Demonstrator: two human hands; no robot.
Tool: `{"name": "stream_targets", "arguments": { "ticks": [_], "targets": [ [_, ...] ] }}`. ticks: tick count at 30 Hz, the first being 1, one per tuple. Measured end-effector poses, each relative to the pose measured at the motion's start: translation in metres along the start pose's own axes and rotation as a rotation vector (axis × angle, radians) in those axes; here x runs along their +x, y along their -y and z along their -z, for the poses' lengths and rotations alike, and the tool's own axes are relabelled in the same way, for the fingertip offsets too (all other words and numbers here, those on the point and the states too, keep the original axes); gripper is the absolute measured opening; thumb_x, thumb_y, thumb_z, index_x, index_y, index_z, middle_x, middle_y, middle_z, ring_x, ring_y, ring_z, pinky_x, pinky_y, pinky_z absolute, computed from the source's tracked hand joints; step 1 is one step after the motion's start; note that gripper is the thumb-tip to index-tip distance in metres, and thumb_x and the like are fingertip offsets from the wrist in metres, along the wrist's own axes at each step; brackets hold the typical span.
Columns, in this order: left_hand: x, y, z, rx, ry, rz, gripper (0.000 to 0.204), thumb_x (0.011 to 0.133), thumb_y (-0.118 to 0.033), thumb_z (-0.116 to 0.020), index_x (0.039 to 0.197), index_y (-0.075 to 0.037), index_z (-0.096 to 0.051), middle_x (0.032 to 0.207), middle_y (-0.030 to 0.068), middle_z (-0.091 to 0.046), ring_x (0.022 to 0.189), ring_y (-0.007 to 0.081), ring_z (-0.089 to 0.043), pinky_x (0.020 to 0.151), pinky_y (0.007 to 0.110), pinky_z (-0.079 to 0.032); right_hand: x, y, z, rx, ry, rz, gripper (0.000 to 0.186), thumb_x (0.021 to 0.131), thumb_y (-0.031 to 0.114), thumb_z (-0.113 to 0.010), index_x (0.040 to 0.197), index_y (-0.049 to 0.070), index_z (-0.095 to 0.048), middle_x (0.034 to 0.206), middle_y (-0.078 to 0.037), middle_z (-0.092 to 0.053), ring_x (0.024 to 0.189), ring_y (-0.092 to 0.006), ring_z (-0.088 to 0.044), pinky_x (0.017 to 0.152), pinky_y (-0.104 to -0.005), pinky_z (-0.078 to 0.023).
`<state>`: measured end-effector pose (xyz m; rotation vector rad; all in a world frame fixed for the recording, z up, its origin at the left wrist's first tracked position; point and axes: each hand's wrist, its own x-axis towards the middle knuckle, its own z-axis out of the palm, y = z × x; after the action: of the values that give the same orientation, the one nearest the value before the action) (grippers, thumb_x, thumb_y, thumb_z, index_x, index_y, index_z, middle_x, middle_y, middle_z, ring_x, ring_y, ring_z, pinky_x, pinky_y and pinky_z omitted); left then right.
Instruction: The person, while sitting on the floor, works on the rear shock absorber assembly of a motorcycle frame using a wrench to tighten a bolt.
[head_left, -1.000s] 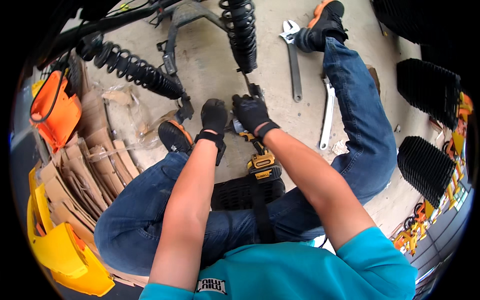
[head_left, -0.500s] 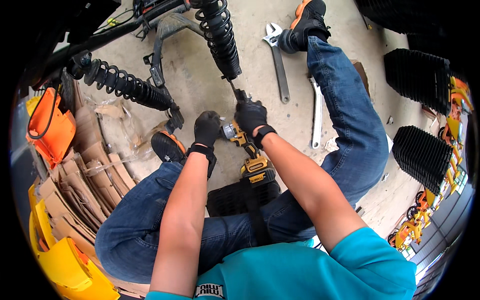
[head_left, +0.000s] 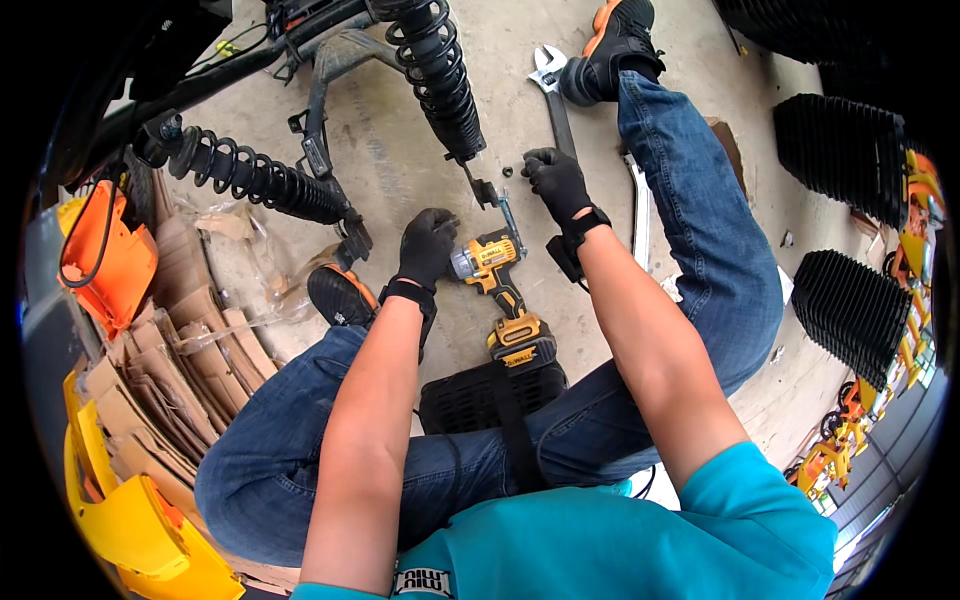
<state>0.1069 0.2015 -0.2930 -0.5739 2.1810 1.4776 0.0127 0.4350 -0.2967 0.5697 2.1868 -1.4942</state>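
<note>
Right hand (head_left: pixel 557 183) has come off the yellow-black cordless drill (head_left: pixel 497 285) since half a second ago and sits at 12 o'clock of it, fingers curled near a small black nut (head_left: pixel 507 171); can't tell if it pinches anything. Left hand (head_left: pixel 428 245) closed on the drill's nose, at 9 o'clock of the body. Drill lies on the concrete floor (head_left: pixel 400 150) between the knees, bit toward the shock absorber (head_left: pixel 440 75) bracket. Looks like driving paused for hand work. Flattened cardboard (head_left: pixel 150 380) at far left; drill carries a yellow label.
</note>
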Motion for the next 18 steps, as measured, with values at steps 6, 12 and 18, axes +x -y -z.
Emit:
{"name": "stream_targets", "arguments": {
  "ticks": [6,12,18],
  "targets": [
    [0.001,-0.024,-0.014,0.135,0.097,-0.09,0.023,0.085,-0.013,-0.064,0.104,0.0,-0.068,0.095,0.0147,-0.07,0.084,0.0209,-0.067,0.077,0.033,-0.052,-0.015,0.071,-0.001,0.382,0.36,-0.077,0.031,0.096,0.031,-0.058,0.116,0.008,-0.061,0.096,-0.004,-0.066,0.08,-0.0112,-0.06,0.071,-0.0264,-0.05],
    [0.005,-0.022,-0.017,0.256,0.143,-0.144,0.026,0.086,-0.011,-0.06,0.109,0.001,-0.065,0.102,0.0194,-0.069,0.095,0.0271,-0.067,0.084,0.035,-0.051,-0.012,0.088,-0.01,0.289,0.407,0.009,0.031,0.096,0.029,-0.059,0.119,0.008,-0.059,0.094,-0.001,-0.064,0.079,-0.01,-0.058,0.071,-0.0256,-0.05],
    [0.014,-0.069,-0.003,-0.178,-0.306,-0.14,0.023,0.091,-0.009,-0.056,0.109,0.002,-0.065,0.099,0.0115,-0.07,0.087,0.0179,-0.066,0.078,0.029,-0.05,-0.025,0.106,-0.009,0.191,0.346,0.062,0.023,0.095,0.023,-0.059,0.107,0.004,-0.064,0.086,0.0,-0.063,0.073,-0.0082,-0.057,0.067,-0.0244,-0.049]
  ]
}}
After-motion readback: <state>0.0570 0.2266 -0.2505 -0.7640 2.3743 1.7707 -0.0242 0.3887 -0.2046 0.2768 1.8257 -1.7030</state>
